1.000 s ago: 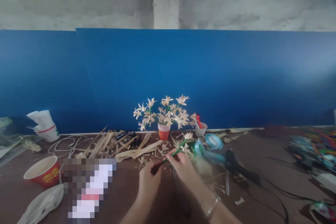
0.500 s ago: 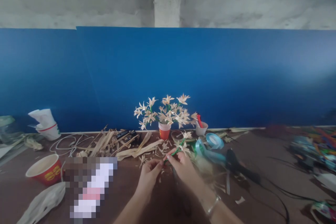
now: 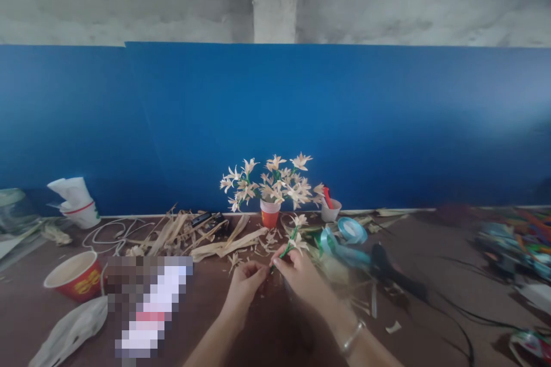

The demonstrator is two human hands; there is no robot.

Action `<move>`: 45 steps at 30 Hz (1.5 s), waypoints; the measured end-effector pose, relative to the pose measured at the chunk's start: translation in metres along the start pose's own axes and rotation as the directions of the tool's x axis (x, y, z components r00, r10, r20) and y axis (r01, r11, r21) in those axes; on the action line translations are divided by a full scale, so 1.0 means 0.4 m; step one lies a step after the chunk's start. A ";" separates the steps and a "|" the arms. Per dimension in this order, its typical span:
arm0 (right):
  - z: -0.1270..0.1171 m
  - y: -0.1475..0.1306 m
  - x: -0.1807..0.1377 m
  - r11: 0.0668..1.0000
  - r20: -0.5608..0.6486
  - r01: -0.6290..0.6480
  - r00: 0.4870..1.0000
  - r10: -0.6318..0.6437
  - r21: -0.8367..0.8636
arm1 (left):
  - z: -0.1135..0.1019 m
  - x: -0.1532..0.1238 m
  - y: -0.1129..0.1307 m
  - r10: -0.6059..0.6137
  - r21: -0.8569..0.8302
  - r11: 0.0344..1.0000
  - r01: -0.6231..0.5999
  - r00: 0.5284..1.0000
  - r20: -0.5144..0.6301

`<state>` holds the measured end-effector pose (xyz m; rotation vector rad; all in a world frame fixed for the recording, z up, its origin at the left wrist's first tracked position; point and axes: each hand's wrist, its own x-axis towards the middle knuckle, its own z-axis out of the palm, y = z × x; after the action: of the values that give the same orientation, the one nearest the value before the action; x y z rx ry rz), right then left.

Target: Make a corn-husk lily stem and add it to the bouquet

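My right hand (image 3: 299, 276) pinches the lower end of a green-stemmed sprig of pale straw flowers (image 3: 293, 237), which rises up and away from me. My left hand (image 3: 244, 282) is closed in a pinch right beside it, fingertips meeting the bottom of the same stem. Both hands hover just over the brown table (image 3: 267, 332). Behind them stands a red-and-white paper cup (image 3: 269, 215) holding a bouquet of the same flowers (image 3: 270, 180).
Dried husk strips (image 3: 202, 235) lie scattered left of the bouquet. Light blue ribbon rolls (image 3: 348, 232) and a black glue gun (image 3: 387, 272) with its cord sit to the right. A red paper bowl (image 3: 75, 275) and stacked cups (image 3: 77, 203) are at the left. A blue board (image 3: 301, 120) backs the table.
The sprig has swung more upright in my right hand. My left hand's fingertips have closed in on the stem's bottom end.
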<state>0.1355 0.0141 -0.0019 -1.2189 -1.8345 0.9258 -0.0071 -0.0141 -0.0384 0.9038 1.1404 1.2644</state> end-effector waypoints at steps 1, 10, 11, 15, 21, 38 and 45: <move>-0.001 -0.002 -0.001 1.000 0.002 0.000 1.000 0.000 -0.007 | 0.000 0.001 -0.001 -0.003 0.006 1.000 0.003 1.000 0.011; -0.008 -0.014 -0.003 0.999 0.004 -0.021 1.000 0.021 -0.025 | 0.004 -0.011 0.015 -0.001 -0.073 0.997 0.000 1.000 -0.020; -0.008 -0.013 -0.001 0.999 0.010 -0.022 1.000 0.022 -0.026 | 0.005 -0.012 0.014 0.005 -0.075 0.997 -0.008 0.999 -0.037; -0.002 -0.007 0.001 0.998 -0.012 -0.051 0.999 0.051 -0.048 | 0.011 -0.013 0.008 0.030 -0.062 0.997 -0.036 0.995 -0.090; 0.003 -0.014 -0.004 0.995 -0.029 -0.098 0.995 0.098 -0.012 | 0.024 -0.033 0.031 0.175 0.071 0.984 -0.165 0.972 -0.158; -0.005 -0.056 -0.012 0.967 -0.111 -0.204 0.969 0.222 0.155 | 0.008 -0.039 0.041 0.618 0.521 0.654 -0.549 0.784 0.050; 0.004 -0.046 -0.004 0.932 -0.002 -0.075 0.997 0.081 0.355 | 0.020 -0.038 0.048 0.419 0.363 0.864 -0.348 0.898 -0.136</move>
<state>0.1270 0.0070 0.0130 -1.0720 -1.5284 1.2271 -0.0031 -0.0260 -0.0158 1.3251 1.4162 1.5486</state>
